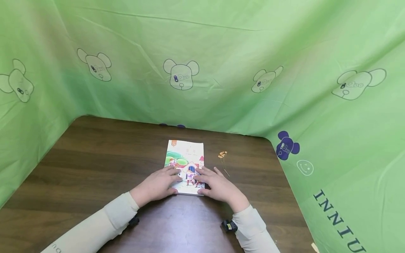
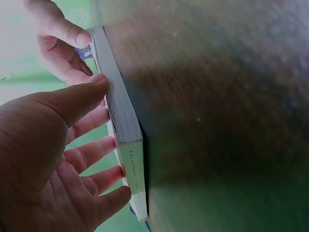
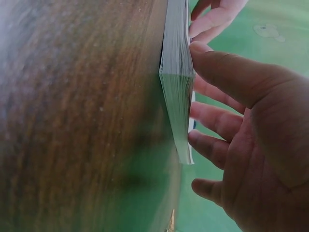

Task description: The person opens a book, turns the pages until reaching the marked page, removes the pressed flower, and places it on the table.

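A closed paperback book [image 1: 186, 151] with a colourful illustrated cover lies flat on the brown wooden table. My left hand [image 1: 159, 184] rests on its lower left part, fingers spread over the cover and the thumb near the bottom edge. On the lower right part, my right hand [image 1: 220, 187] touches the cover in the same manner, its little finger out past the side. The left wrist view shows the pale green spine [image 2: 132, 166] beneath the left fingers. From the right wrist, the thick page block [image 3: 176, 72] appears beside the right fingertips.
A small dried flower sprig [image 1: 223, 155] with orange blossoms lies on the table [image 1: 110, 154] to the right of the book. Green cloth [image 1: 215, 42] printed with bear heads encloses the table at the back and both sides.
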{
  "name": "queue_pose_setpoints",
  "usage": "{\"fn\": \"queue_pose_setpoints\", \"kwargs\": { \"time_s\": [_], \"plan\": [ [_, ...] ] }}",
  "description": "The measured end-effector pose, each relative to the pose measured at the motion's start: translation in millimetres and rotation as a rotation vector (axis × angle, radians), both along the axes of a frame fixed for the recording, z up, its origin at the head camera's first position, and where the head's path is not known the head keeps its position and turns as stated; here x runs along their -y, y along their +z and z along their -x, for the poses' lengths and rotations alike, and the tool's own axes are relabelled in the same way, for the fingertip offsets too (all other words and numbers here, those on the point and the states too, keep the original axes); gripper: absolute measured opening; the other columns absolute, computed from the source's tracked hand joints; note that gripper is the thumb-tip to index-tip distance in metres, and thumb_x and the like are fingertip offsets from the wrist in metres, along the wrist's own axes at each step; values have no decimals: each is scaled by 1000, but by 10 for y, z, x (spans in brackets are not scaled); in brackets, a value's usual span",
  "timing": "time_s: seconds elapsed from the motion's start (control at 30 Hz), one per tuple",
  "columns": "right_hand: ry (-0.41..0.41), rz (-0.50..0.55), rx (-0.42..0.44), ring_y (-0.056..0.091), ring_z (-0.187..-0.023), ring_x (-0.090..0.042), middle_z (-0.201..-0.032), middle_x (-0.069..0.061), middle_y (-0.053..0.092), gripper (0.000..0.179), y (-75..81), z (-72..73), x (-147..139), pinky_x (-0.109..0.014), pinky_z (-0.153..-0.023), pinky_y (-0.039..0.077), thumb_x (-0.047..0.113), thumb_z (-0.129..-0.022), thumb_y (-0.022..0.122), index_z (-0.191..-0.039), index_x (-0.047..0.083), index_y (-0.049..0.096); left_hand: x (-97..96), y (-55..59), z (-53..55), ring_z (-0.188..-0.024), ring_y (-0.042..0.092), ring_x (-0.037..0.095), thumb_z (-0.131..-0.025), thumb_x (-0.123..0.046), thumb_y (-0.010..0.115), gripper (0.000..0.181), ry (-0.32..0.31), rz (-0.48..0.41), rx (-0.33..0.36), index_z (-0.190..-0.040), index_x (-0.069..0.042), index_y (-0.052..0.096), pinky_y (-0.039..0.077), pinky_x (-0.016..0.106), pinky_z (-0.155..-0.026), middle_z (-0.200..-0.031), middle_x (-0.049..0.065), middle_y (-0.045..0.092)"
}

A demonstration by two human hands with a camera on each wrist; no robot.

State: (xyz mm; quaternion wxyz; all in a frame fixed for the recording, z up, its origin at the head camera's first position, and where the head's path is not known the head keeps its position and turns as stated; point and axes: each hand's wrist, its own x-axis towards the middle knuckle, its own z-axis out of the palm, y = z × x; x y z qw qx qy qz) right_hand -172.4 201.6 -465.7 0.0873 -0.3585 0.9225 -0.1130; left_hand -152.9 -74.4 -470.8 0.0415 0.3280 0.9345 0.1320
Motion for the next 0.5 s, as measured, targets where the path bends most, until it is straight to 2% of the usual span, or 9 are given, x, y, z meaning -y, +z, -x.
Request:
{"fn": "queue_pose_setpoints", "kwargs": {
  "time_s": [0.33, 0.5],
  "plan": [
    [36, -13, -31, 37, -151, -32, -161, -7, 44, 53, 35, -4, -17, -65, -121, 22, 38, -96, 71, -144, 17, 61, 74, 45, 42, -147, 42, 32, -97, -39, 71, 46, -52, 26, 9, -137, -17, 67, 37, 46, -118, -155, 8, 51],
    [69, -5, -90, 42, -148, -32, -156, -7, 50, 49, 32, -7, -66, -62, -121, 25, 37, -97, 70, -140, 16, 64, 131, 42, 52, -143, 48, 30, -97, -38, 71, 41, -82, 45, -56, -132, -16, 70, 38, 46, -118, -150, 9, 56]
  ]
}}
